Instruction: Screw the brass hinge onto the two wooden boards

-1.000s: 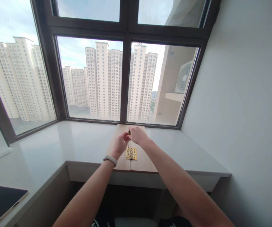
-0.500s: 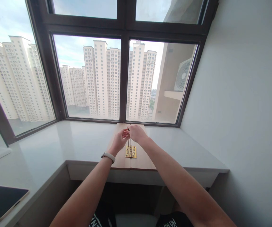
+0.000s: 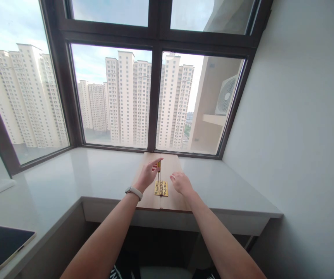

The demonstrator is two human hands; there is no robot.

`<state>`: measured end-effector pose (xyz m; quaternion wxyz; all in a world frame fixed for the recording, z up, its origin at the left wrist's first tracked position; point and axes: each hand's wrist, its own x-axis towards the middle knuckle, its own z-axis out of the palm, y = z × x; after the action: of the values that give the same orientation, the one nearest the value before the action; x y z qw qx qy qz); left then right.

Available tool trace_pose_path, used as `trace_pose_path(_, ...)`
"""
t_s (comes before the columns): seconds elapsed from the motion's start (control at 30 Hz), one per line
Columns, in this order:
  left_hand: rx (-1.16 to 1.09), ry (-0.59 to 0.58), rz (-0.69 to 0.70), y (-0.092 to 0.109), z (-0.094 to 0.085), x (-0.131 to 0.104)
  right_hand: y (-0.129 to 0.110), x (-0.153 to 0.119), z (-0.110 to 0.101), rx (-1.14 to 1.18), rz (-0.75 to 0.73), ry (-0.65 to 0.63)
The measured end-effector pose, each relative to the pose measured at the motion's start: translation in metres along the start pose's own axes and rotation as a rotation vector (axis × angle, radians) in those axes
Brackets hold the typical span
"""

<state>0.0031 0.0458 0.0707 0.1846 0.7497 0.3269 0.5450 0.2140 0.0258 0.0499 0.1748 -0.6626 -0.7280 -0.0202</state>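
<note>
Two pale wooden boards (image 3: 170, 164) lie side by side on the white sill, a narrow seam between them. A brass-coloured hinge (image 3: 161, 188) spans the seam near the front, its leaves spread flat with small dark spots on them. My left hand (image 3: 147, 174) is closed around a screwdriver (image 3: 159, 164) with a yellow-and-dark handle. Its thin shaft points down toward the hinge's left leaf; whether the tip touches is too small to tell. Over the right board, apart from the screwdriver, is my right hand (image 3: 181, 183), fingers curled. Anything inside those fingers is hidden.
A tablet-like dark-screened device (image 3: 4, 246) rests on the left part of the white sill (image 3: 109, 170). Dark window frames (image 3: 154, 97) rise behind the boards. A white wall (image 3: 295, 116) bounds the right side.
My right hand has come off the top of the screwdriver and moved down and right over the right board. My left hand stays on the screwdriver. The view has shifted slightly.
</note>
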Motion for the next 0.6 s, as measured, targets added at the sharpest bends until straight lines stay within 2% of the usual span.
trace_pose_path(0.07,-0.005,-0.004,0.004,0.001,0.000,0.001,0.013,-0.009,0.017,-0.039,0.041,-0.027)
trace_pose_path(0.17,-0.017,-0.015,0.011,0.002,0.000,0.002,0.023,-0.019,0.032,-0.052,0.034,-0.057)
trace_pose_path(0.4,-0.076,-0.028,0.008,0.002,0.003,0.005,0.028,-0.022,0.042,-0.016,0.031,-0.016)
trace_pose_path(0.6,-0.078,0.030,0.011,0.005,0.007,0.001,0.030,-0.022,0.045,-0.017,0.031,-0.009)
